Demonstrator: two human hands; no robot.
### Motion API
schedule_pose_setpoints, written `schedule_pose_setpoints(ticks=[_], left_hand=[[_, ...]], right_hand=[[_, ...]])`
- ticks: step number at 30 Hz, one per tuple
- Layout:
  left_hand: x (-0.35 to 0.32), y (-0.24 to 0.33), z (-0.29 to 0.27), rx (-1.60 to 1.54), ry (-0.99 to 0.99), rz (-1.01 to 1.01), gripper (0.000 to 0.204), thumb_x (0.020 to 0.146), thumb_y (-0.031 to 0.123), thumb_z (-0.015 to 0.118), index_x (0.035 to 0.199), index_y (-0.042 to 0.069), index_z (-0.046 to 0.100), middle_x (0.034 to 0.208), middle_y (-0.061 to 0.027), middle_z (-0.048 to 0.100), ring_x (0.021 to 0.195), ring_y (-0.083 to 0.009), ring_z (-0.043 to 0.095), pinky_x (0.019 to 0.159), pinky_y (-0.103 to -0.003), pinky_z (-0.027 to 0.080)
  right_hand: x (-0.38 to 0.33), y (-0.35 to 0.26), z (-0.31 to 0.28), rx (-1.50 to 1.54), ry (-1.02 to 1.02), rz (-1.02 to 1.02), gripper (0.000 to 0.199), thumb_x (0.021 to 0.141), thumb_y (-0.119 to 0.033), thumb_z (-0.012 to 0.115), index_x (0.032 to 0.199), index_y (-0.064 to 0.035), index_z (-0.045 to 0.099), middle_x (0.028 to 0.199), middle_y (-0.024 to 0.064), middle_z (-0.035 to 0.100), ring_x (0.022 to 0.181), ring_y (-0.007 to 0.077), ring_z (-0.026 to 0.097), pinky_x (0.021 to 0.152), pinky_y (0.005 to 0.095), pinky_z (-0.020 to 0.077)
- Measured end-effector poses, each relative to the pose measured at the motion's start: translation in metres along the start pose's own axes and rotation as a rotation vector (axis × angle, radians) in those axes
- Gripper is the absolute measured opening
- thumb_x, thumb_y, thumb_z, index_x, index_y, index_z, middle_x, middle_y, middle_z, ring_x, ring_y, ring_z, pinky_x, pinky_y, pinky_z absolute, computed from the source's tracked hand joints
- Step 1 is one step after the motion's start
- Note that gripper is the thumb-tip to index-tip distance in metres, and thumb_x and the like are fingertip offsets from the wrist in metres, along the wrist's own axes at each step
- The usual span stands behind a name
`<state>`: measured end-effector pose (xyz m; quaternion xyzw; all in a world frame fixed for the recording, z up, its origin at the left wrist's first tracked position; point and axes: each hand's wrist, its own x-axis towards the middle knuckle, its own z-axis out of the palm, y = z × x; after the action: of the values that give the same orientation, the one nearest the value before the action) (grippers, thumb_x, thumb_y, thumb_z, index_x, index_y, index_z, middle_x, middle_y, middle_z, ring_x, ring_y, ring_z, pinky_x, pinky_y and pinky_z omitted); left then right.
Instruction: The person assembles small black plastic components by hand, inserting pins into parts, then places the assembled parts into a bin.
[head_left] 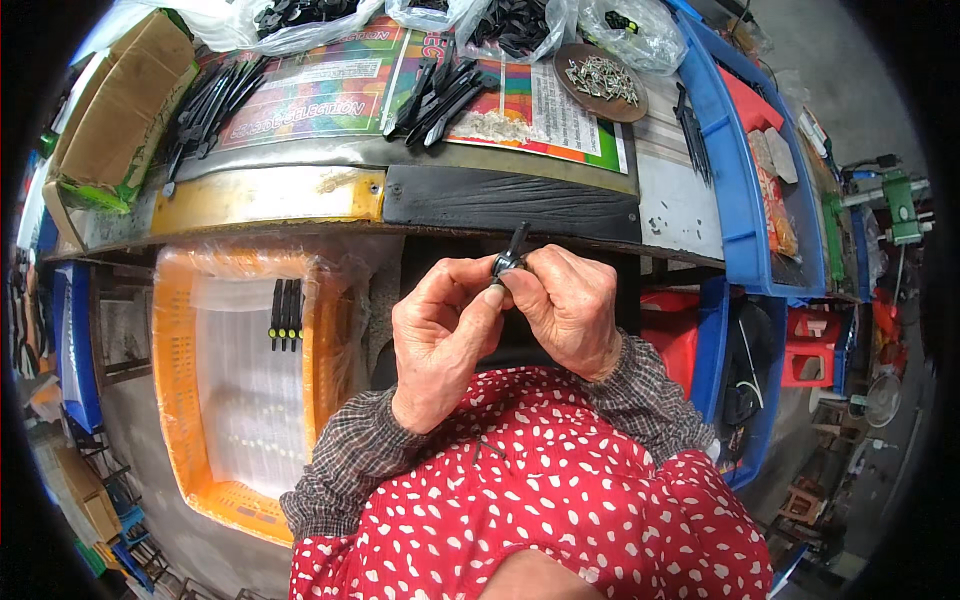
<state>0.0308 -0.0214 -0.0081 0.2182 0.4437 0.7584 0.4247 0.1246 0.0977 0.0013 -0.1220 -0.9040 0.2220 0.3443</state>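
In front of my chest, just off the bench's near edge, both hands are closed on one small black plastic part. Its narrow end sticks up above the fingers; the lower portion is mostly covered by them. My left hand pinches it between thumb and fingertips from the left. From the other side, my right hand grips it with thumb and forefinger. On the bench beyond lie a pile of long black plastic pieces and a round brown dish of small metal screws.
To the left below the bench stands an orange crate, plastic-lined, with several black pieces with yellow-green ends. More black strips lie beside an open cardboard box. Plastic bags line the back; a blue tray is at right.
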Motion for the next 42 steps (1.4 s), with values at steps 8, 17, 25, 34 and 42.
schedule_pose_setpoints(ticks=[8,17,25,34,42], left_hand=[[-0.001,0.0,-0.001,0.012,-0.02,-0.005,0.016,0.093,0.0,0.054,0.108,0.0,0.058,0.084,-0.0032,0.059,0.056,-0.0043,0.047,0.044,-0.017,0.033],[-0.001,0.0,-0.002,0.031,-0.002,0.018,0.016,0.093,0.001,0.054,0.108,0.0,0.058,0.082,-0.0018,0.058,0.056,-0.0037,0.047,0.044,-0.017,0.033],[-0.001,0.0,-0.001,0.025,-0.005,-0.006,0.016,0.093,0.001,0.055,0.108,0.001,0.058,0.081,-0.0015,0.058,0.055,-0.0032,0.046,0.043,-0.017,0.033],[0.0,0.0,0.0,0.016,-0.018,-0.007,0.015,0.093,0.002,0.055,0.108,0.001,0.058,0.081,-0.0016,0.058,0.055,-0.0041,0.047,0.043,-0.017,0.032],[-0.001,0.0,-0.002,-0.005,-0.005,-0.019,0.016,0.092,0.001,0.054,0.108,0.0,0.057,0.084,-0.004,0.06,0.056,-0.0043,0.047,0.044,-0.017,0.034]], right_hand=[[-0.003,-0.009,0.0,0.149,0.055,0.228,0.023,0.084,-0.019,0.07,0.083,-0.0027,0.054,0.061,0.0071,0.052,0.05,0.0228,0.057,0.045,0.0323,0.0442],[-0.002,-0.005,0.001,0.044,0.117,-0.027,0.026,0.08,-0.016,0.073,0.091,-0.0002,0.056,0.068,0.0086,0.056,0.052,0.0196,0.058,0.046,0.031,0.0449],[-0.001,-0.008,0.0,0.059,0.104,0.053,0.024,0.08,-0.017,0.074,0.084,-0.0017,0.056,0.062,0.0073,0.054,0.049,0.021,0.057,0.044,0.0316,0.0438],[0.0,-0.002,0.003,0.05,0.095,0.065,0.027,0.081,-0.02,0.073,0.071,-0.0044,0.053,0.056,0.0067,0.05,0.046,0.0222,0.054,0.043,0.0324,0.0413],[-0.002,-0.002,0.002,0.132,0.059,0.093,0.023,0.082,-0.018,0.071,0.076,-0.0029,0.055,0.06,0.0073,0.055,0.051,0.0218,0.059,0.045,0.0311,0.0448]])
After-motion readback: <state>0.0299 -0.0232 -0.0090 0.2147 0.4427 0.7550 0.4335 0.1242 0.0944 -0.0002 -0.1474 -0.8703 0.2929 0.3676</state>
